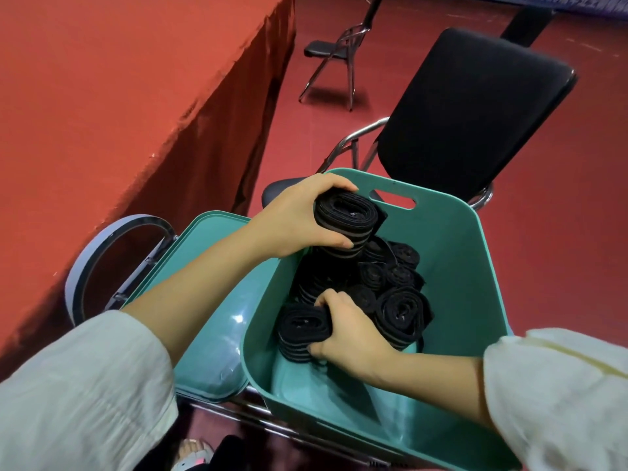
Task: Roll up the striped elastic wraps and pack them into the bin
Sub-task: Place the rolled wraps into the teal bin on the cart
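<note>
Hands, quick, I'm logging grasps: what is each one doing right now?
Left hand: grips the raised rolled wrap over the bin.
Right hand: grips a lower rolled wrap inside the bin.

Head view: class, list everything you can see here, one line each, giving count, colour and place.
bin: one, teal, centre
lid: one, teal, left of the bin
raised roll: one, black with grey stripes, above the bin's far-left side
lower roll: one, black with grey stripes, inside the bin
loose rolls: several, count unclear, same colours, piled in the bin
near chair: one, black, behind the bin
far chair: one, black, top centre
tablecloth: one, red, left
floor: red, right
hoop: one, grey, left of the lid
sleeves: two, white, bottom corners
left hand: grips the raised roll
right hand: grips the lower roll
</note>
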A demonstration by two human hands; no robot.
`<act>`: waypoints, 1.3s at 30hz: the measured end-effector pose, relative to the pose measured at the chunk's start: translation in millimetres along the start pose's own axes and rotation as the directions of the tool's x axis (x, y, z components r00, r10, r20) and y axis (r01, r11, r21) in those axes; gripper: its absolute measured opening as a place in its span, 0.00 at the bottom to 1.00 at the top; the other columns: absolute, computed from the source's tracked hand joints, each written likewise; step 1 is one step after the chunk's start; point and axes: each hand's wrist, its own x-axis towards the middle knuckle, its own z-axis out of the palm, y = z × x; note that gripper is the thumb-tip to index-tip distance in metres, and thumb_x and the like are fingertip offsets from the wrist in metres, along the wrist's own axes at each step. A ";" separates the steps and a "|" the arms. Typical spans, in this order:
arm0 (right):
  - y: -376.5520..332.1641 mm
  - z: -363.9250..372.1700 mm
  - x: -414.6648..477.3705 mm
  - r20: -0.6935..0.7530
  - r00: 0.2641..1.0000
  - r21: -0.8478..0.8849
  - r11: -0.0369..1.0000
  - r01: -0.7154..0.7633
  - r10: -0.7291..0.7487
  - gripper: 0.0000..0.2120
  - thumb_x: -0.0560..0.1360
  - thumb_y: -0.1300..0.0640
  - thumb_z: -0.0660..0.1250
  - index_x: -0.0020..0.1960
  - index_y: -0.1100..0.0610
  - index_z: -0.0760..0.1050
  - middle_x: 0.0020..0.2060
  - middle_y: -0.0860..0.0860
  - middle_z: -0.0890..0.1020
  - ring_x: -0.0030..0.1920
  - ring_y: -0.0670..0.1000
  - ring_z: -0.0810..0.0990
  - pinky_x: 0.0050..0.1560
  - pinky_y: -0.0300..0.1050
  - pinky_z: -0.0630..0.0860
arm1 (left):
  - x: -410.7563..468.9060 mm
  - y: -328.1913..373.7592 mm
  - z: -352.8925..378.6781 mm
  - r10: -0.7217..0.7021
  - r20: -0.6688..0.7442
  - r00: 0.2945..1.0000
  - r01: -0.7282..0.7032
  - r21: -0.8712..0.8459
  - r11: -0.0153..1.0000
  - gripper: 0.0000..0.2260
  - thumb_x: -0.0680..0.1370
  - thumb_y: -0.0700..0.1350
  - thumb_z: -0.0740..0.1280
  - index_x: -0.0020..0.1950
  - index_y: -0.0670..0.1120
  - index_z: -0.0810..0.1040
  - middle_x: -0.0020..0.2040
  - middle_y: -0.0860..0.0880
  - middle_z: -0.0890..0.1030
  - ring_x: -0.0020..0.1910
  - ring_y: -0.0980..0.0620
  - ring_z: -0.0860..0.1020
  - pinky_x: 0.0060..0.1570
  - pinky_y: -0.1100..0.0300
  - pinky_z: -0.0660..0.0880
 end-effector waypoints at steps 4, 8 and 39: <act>1.5 -2.1 6.6 -0.062 0.997 0.007 0.999 -0.037 0.037 0.21 0.69 0.55 0.73 0.52 0.52 0.63 0.51 0.51 0.69 0.48 0.53 0.73 0.44 0.42 0.65 | -0.6 -1.0 -1.9 -0.007 -0.001 1.000 0.007 -0.006 1.000 0.30 0.65 0.43 0.80 0.64 0.49 0.74 0.60 0.55 0.76 0.58 0.64 0.73 0.56 0.78 0.63; 1.3 -3.1 6.9 -0.020 0.998 0.007 0.999 -0.054 0.054 0.24 0.69 0.55 0.74 0.57 0.54 0.63 0.53 0.52 0.68 0.49 0.53 0.72 0.46 0.42 0.66 | -0.3 0.9 0.0 -0.004 0.008 1.000 0.004 0.001 1.000 0.30 0.65 0.43 0.80 0.64 0.50 0.74 0.59 0.56 0.75 0.58 0.64 0.72 0.58 0.77 0.64; -26.1 -166.7 -65.7 -0.038 0.966 -0.043 0.967 0.253 -0.255 0.46 0.64 0.57 0.79 0.75 0.51 0.56 0.63 0.46 0.75 0.62 0.45 0.75 0.64 0.41 0.71 | -40.6 94.1 -0.2 -0.032 0.055 0.998 0.037 -0.095 0.995 0.44 0.64 0.46 0.81 0.73 0.59 0.61 0.61 0.57 0.75 0.62 0.60 0.73 0.62 0.63 0.71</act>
